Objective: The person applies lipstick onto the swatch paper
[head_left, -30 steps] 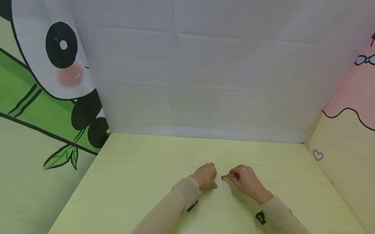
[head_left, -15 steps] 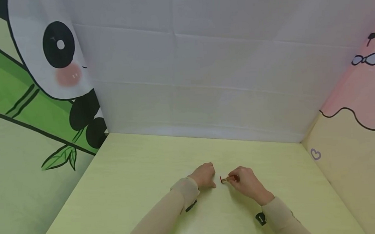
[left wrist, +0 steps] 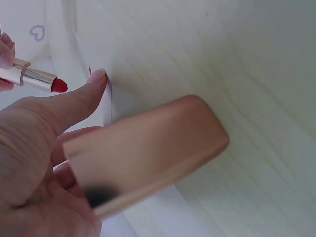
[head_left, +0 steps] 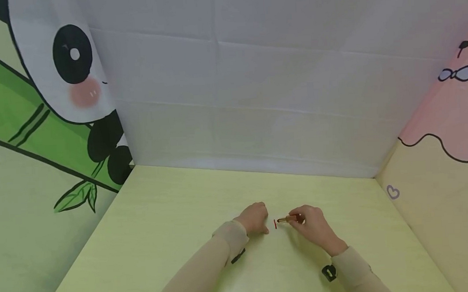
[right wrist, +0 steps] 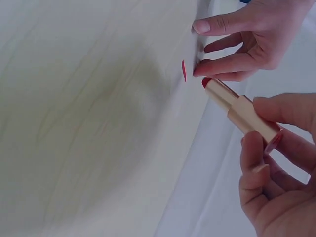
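My right hand point(head_left: 312, 223) pinches the rose-gold body of a lipstick point(right wrist: 252, 118) between thumb and fingers. Its red tip point(left wrist: 59, 85) points left, just short of a short red stroke point(head_left: 275, 223) on the pale surface. Left of the stroke, my left hand point(head_left: 254, 218) rests with its thumb stretched out and the thumb tip touching the surface. In the left wrist view a blurred rose-gold lipstick cap point(left wrist: 153, 148) juts from the palm. The fingers that hold the cap are mostly hidden.
Both hands are over a pale yellow tabletop point(head_left: 174, 211). Behind it rises a white cloth wall point(head_left: 232, 119). A panda-and-bamboo print point(head_left: 49, 111) covers the left wall, and a pink-and-cream one point(head_left: 452, 139) the right.
The right hand moved the lipstick down towards me, leaving a red stroke, then drew back slightly up and right. My left hand stayed almost still.
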{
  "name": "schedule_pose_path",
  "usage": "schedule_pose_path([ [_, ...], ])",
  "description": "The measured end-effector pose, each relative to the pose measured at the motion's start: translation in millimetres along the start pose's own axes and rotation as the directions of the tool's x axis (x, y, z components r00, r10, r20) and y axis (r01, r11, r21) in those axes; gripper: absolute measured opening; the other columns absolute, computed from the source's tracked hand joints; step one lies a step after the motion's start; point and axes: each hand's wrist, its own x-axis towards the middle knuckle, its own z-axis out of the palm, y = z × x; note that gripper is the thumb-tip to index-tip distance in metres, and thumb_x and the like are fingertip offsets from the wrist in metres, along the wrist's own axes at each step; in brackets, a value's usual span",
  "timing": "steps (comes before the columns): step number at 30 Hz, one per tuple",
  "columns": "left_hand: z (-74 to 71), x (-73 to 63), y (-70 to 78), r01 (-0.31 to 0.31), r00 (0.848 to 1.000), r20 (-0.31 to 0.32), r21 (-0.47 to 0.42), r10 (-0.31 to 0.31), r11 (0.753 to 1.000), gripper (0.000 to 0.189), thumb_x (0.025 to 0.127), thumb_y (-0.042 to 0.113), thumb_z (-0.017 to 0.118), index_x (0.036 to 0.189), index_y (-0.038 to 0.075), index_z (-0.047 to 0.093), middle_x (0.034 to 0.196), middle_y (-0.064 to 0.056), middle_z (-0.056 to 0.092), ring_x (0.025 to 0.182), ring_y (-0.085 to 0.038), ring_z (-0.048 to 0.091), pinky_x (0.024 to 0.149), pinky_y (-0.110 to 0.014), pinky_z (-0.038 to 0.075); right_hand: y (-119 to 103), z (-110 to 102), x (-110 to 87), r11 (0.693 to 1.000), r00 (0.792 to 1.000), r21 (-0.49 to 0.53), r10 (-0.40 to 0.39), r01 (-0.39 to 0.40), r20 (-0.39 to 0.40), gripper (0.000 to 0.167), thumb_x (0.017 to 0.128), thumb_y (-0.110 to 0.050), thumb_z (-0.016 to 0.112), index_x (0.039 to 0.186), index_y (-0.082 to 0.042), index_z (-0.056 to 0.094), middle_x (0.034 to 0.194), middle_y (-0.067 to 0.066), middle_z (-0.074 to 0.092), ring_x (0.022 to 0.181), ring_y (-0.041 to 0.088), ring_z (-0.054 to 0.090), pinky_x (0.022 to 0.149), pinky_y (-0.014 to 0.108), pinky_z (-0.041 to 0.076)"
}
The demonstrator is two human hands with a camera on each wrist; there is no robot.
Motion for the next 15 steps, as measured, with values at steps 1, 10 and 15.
schedule_pose_path([
  [1,-0.6,-0.2,0.4,0.005,1.000,0.000,-0.013,-0.005,1.000,0.030,0.072,0.034,0.085,0.072,0.009,0.068,0.085,0.002,0.052,0.078,-0.013,0.049,0.073,-0.026,0.044,0.7,-0.7,0.1,1.000,1.000,0.001,0.005,-0.005,-0.014,0.014,0.078,-0.005,0.079,0.091,-0.007,0.074,0.078,-0.005,0.062,0.066,0.007,0.056,0.059,0.025,0.048],
  [10,-0.4,2.6,0.7,0.054,0.999,0.002,-0.072,-0.054,0.996,0.032,0.070,0.032,0.087,0.075,0.009,0.065,0.082,0.003,0.050,0.076,-0.012,0.046,0.073,-0.027,0.042,6.0,-1.5,2.3,1.000,0.997,-0.014,-0.002,0.001,-0.079,0.017,0.078,-0.008,0.080,0.094,-0.007,0.074,0.078,-0.003,0.062,0.066,0.007,0.058,0.061,0.028,0.049],
  [15,0.4,4.4,1.5,0.076,0.997,0.011,-0.084,-0.075,0.994,0.032,0.070,0.032,0.087,0.080,0.008,0.068,0.082,0.003,0.051,0.076,-0.012,0.047,0.073,-0.027,0.043,7.1,-0.5,2.0,1.000,0.997,0.003,-0.004,0.004,-0.081,0.016,0.077,-0.007,0.079,0.093,-0.007,0.074,0.080,-0.002,0.063,0.067,0.007,0.058,0.061,0.028,0.049],
])
